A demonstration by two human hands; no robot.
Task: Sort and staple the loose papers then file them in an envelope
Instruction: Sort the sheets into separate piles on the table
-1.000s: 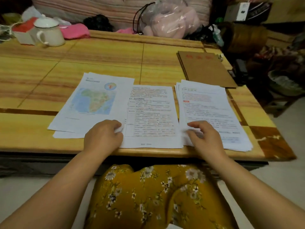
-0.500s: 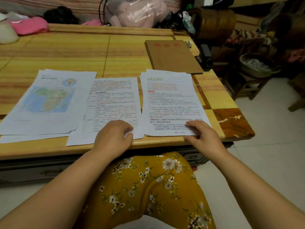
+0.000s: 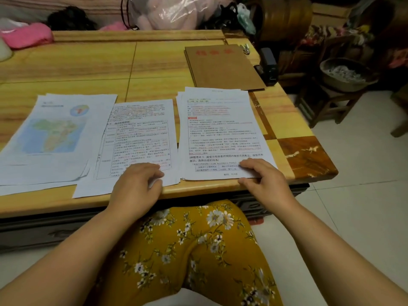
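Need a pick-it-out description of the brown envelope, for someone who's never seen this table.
Start at the wooden table and go to its far right corner. The brown envelope lies flat there, just beyond the rightmost paper pile, beside a black stapler. It is the only brown sheet, with red characters printed across its top.

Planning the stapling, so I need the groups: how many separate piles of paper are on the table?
3. The map pile lies left, the middle pile sits under the left hand, and the right pile is pinched by the right hand.
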